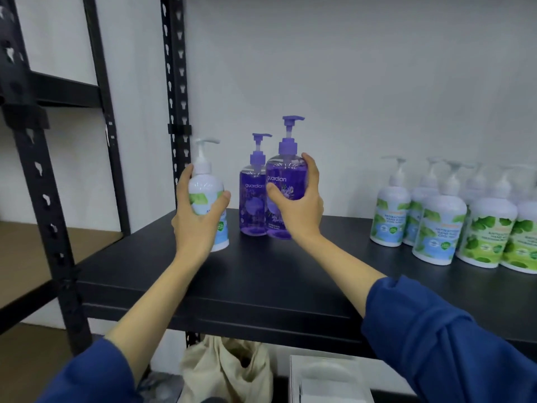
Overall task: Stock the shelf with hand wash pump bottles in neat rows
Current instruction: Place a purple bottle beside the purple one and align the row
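The left hand (pixel 197 216) has its fingers (pixel 186 177) and thumb curled round a white pump bottle (pixel 207 196), gripping its rounded body near the shelf's left end; whether its base touches the shelf cannot be told. The right hand (pixel 299 205) wraps a clear purple pump bottle (pixel 286 181) marked "guardian", thumb across the label, fingers round the far side. The bottle is full of violet liquid and its base is at or just above the shelf. Just beside it, to its left and a little further back, stands a second purple bottle (pixel 253 196), upright, also full.

Toward the right end of the shelf a cluster of white bottles (pixel 441 225) with green leaf labels stands upright in close rows, touching or nearly so, all with white pumps.

The shelf (pixel 261 274) is a smooth matte black board on black slotted metal uprights (pixel 174 82), set against a plain white wall. Below its front edge sit a cream cloth bag (pixel 229 370) and a white box (pixel 328 379). Blue sleeves (pixel 436 344) cover both forearms.
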A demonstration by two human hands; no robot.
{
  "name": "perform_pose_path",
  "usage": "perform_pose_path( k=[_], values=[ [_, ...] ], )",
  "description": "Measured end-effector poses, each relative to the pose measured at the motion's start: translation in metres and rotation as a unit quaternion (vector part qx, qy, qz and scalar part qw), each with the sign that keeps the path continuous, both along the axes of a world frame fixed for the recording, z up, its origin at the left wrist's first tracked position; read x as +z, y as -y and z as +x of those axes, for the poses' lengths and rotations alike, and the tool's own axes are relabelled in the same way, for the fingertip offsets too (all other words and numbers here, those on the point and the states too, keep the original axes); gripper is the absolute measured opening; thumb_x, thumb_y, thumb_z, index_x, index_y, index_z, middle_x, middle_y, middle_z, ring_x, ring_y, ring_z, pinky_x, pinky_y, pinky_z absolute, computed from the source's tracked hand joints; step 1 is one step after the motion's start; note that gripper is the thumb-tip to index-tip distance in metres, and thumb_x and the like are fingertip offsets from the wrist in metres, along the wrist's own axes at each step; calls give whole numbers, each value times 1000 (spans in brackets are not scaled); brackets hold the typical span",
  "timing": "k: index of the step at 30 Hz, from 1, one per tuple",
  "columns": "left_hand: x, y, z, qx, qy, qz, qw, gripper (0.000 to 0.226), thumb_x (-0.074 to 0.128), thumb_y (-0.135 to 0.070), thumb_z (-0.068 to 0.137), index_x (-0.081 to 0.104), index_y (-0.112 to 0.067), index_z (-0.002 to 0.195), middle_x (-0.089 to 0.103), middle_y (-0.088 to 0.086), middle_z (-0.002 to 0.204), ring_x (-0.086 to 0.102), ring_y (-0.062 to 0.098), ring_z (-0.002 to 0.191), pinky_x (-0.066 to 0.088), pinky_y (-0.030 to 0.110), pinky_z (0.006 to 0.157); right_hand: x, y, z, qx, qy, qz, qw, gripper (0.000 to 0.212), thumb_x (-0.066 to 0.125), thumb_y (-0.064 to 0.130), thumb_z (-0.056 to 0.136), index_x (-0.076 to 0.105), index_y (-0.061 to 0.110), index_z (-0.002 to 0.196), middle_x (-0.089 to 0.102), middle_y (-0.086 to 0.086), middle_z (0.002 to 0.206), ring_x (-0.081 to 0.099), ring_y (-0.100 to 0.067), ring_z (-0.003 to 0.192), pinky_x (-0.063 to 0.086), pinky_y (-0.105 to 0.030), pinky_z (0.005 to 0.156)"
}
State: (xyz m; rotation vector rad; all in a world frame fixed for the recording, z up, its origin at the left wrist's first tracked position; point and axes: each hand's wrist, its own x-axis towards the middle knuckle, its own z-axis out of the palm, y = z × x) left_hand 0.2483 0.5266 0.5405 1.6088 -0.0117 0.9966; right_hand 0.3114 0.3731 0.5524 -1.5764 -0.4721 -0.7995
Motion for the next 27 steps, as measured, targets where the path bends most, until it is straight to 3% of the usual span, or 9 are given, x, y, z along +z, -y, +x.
perform_pose_path(
  k=[2, 4, 7, 9, 15, 19, 23, 27],
  values=[
    [-2, 0, 2, -7, 6, 3, 1000, 67, 71, -30, 83, 33, -48, 136, 52, -17, 116, 59, 13, 103, 49, 35, 94, -2, 3, 10, 10, 1, -6, 1000, 77, 76, 36, 71, 30, 41, 133, 51, 21, 117, 60, -11, 105, 54, -45, 88],
    [-5, 1, 3, -14, 7, 23, 1000, 69, 71, -30, 83, 33, -45, 138, 51, -28, 113, 58, 0, 98, 47, 20, 85, -8, 5, 19, 18, -6, -17, 1000, 75, 75, 35, 69, 30, 43, 127, 54, 13, 120, 61, -11, 104, 56, -42, 85],
    [-5, 1, 4, -24, 8, 39, 999, 69, 71, -32, 82, 32, -48, 137, 46, -44, 105, 55, -16, 92, 44, 10, 76, -16, 7, 31, 38, -15, -19, 999, 73, 77, 24, 71, 30, 38, 124, 56, 1, 122, 63, -11, 101, 57, -30, 83],
    [-4, 0, 3, -28, 6, 32, 999, 69, 71, -33, 82, 32, -49, 136, 47, -43, 104, 55, -18, 88, 44, 10, 75, -18, 9, 38, 51, -23, -16, 998, 71, 76, 15, 74, 29, 35, 124, 57, -4, 120, 64, -13, 99, 56, -24, 80],
    [-5, -1, 4, -34, 8, 21, 999, 68, 71, -32, 82, 32, -50, 135, 50, -41, 103, 57, -17, 86, 46, 13, 75, -17, 17, 52, 81, -41, -31, 995, 69, 73, 9, 79, 26, 30, 125, 56, -5, 118, 64, -12, 98, 57, -26, 79],
    [-6, -1, 4, -39, 1, 34, 999, 69, 71, -32, 82, 32, -50, 135, 49, -48, 96, 57, -18, 85, 47, 12, 75, -12, 27, 58, 111, -70, -75, 989, 71, 72, 12, 82, 21, 27, 130, 56, 5, 112, 63, -13, 101, 56, -40, 86],
    [-6, 0, 3, -41, 5, 36, 998, 68, 71, -32, 82, 32, -50, 134, 49, -42, 102, 57, -15, 87, 46, 12, 75, -13, 35, 54, 104, -75, -151, 980, 99, 84, 32, 68, 14, 30, 139, 48, 3, 130, 56, -12, 115, 51, -33, 94],
    [-5, 1, 3, -40, 5, 41, 998, 68, 71, -31, 82, 32, -51, 134, 48, -42, 101, 57, -16, 86, 47, 14, 76, -14, 42, 51, 90, -81, -192, 974, 115, 88, 30, 63, 7, 30, 145, 47, 5, 135, 56, -12, 114, 47, -28, 93]
  ],
)
